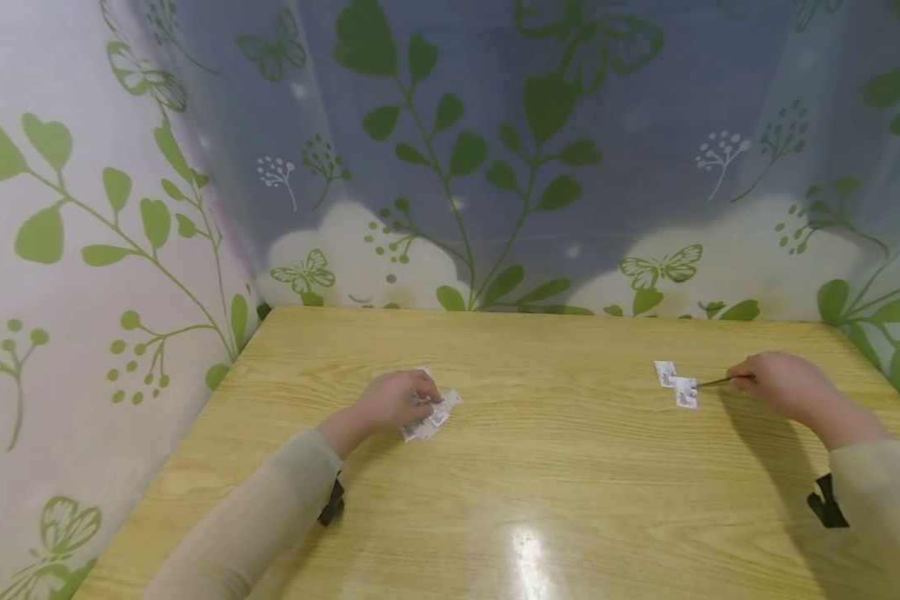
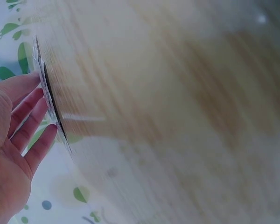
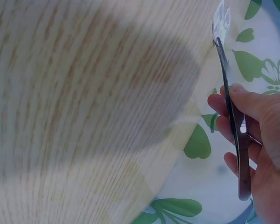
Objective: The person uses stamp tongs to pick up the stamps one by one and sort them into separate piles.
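In the head view, my left hand [image 1: 401, 400] is over a loose pile of small flat white squares with grey print [image 1: 441, 410], fingertips on them. Seen from the left wrist, the fingers of the left hand [image 2: 25, 116] are nearly straight against the pile's edge [image 2: 49, 88]. My right hand [image 1: 783, 383] pinches dark metal tweezers [image 3: 235, 121] between thumb and fingers. Their tips meet the edge of a white printed square [image 1: 686, 393], which looks shiny in the right wrist view. Another such square [image 1: 664, 372] lies behind it, their corners overlapping.
Both hands work over a wood-grain table [image 1: 555, 450]. A curtain [image 1: 480, 167] with green leaves and butterflies hangs along the back and left sides. A black strap piece [image 1: 828, 502] shows under the right wrist, another [image 1: 332, 502] under the left.
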The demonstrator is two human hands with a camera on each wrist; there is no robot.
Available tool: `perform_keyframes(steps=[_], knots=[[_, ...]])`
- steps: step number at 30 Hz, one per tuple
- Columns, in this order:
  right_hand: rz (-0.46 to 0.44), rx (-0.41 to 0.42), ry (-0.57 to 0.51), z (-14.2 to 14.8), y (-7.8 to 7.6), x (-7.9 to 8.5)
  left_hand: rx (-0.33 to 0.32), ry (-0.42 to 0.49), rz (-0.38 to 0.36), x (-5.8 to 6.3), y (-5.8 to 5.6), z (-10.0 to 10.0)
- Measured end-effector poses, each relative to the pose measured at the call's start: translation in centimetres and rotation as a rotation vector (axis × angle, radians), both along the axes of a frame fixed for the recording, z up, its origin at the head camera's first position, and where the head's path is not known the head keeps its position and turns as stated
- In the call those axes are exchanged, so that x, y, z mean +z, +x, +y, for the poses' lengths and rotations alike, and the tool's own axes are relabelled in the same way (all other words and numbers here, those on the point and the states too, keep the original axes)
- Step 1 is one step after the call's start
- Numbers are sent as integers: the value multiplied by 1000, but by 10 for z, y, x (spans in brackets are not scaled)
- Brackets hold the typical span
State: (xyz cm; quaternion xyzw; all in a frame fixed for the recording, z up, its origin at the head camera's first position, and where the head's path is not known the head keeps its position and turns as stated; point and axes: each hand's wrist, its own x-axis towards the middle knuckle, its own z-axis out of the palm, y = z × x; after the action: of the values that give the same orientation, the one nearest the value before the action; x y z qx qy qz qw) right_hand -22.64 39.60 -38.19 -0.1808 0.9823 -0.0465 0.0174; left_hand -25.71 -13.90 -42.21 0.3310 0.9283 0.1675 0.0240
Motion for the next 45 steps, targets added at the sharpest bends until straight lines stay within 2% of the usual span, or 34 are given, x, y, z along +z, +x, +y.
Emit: perform_keyframes(steps=[9,15,19,25,28,31,36,42,45], knots=[[16,-18,-21,4,5,-2,2,-6,4,-1,0,-1],[42,-54,-70,6,9,6,-4,-3,10,-1,0,0],[68,-61,-96,-5,12,12,-1,-2,12,1,1,-1],[83,-10,-146,-42,14,15,-5,-2,13,1,1,-1],[97,37,-185,-65,12,11,-2,0,8,0,1,0],[74,64,-233,-90,10,6,2,1,6,0,1,1],[19,111,-288,-129,-1,-3,2,8,2,-1,1,1],[25,195,-280,-180,-14,-14,13,5,3,-2,1,0],[-4,223,-285,-204,-17,-16,30,7,-1,-2,1,0]])
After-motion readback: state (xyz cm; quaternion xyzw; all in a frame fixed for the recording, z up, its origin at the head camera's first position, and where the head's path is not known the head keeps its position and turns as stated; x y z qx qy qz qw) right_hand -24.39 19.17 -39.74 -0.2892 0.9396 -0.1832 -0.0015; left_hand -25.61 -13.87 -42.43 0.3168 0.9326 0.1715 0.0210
